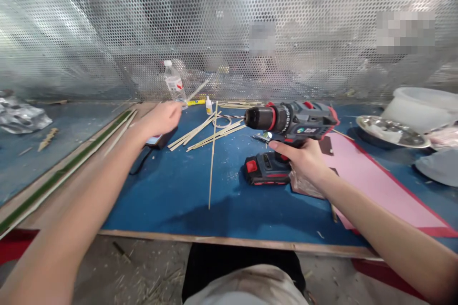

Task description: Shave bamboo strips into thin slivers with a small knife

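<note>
My right hand (309, 162) is wrapped round the grip of a cordless drill (298, 121), grey and black with red parts. The drill's chuck points left, with a thin bit at its tip, above several bamboo strips (200, 131) on the blue tabletop. At the back left, my left hand (166, 118) is closed, and a thin pale strip (198, 89) slants up to the right from its fingertips. Below that hand lies a dark device (164, 140), partly hidden, with a black cord. One long bamboo strip (212, 166) lies toward the front edge.
Behind the table rises a perforated metal screen (229, 18). Near it stand a water bottle (174, 84), a small glue bottle (209, 105) and a yellow tube (196, 102). At right are a pink sheet (372, 181), a metal plate (393, 134) and a white bowl (424, 107).
</note>
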The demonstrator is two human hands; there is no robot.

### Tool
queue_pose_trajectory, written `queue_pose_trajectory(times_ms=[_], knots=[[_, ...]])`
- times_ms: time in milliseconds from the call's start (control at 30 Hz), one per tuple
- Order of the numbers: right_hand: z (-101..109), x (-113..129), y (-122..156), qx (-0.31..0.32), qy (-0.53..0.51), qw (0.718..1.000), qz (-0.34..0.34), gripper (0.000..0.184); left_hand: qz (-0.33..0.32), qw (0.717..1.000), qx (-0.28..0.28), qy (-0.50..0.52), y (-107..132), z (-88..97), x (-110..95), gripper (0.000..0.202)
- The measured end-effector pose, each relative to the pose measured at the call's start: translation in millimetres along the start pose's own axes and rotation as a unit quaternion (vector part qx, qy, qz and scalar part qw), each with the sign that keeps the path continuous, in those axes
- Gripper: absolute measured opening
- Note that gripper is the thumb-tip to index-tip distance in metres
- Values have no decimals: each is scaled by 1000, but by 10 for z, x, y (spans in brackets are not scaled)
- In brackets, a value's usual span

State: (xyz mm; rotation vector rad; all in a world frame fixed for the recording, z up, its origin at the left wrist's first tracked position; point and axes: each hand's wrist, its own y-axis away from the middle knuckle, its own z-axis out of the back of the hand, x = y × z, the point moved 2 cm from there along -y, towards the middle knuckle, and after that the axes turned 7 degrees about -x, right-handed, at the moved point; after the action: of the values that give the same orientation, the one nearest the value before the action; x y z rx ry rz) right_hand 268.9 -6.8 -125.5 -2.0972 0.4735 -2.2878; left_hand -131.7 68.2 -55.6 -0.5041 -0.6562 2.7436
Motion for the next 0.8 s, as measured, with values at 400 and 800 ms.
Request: queue_pose_trajectory(times_ms=[400,800], knots=[[-81,260,-50,19,63,994,83,40,21,946,102,308,43,-890,-799,44],[300,502,-180,218,300,907,198,34,124,726,215,642,912,-648,-1221,83]])
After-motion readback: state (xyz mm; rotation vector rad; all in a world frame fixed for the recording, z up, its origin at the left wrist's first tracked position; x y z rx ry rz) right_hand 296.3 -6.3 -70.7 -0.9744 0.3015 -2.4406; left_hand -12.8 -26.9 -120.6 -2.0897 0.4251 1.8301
